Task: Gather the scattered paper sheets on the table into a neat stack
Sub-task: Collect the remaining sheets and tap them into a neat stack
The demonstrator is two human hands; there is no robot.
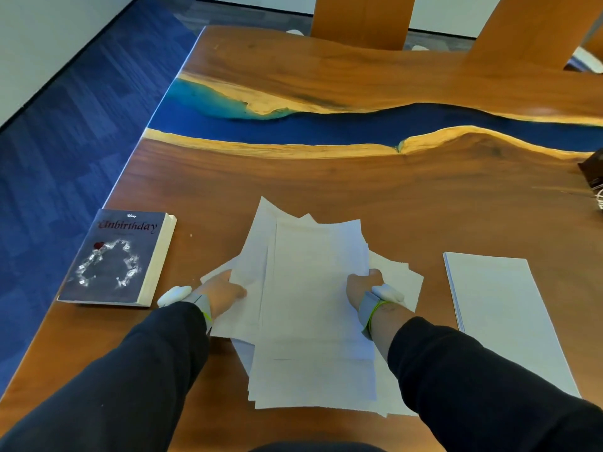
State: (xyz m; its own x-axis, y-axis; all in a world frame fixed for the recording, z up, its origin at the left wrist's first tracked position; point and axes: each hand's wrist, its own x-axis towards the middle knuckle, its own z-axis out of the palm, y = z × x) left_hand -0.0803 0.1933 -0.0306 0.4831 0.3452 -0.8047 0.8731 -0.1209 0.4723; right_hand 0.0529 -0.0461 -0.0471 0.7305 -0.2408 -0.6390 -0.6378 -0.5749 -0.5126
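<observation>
Head view: loose paper sheets (313, 305) fanned in messy pile, centre-near on worktop (326, 177). Left hand (225, 293) tucked under pile's left edge, right hand (360, 287) clamped on right edge, both gripping sheets. Paper light, floppy, slick, so likely slides and skews; best squeeze from long edges, then tap square. Neat stack (502, 314) lies apart, right. Book (120, 256) left.

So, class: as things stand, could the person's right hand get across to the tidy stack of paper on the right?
Probably yes. The right hand grips the loose sheets, but only bare table lies between it and the tidy stack; it would need to let go first.
</observation>
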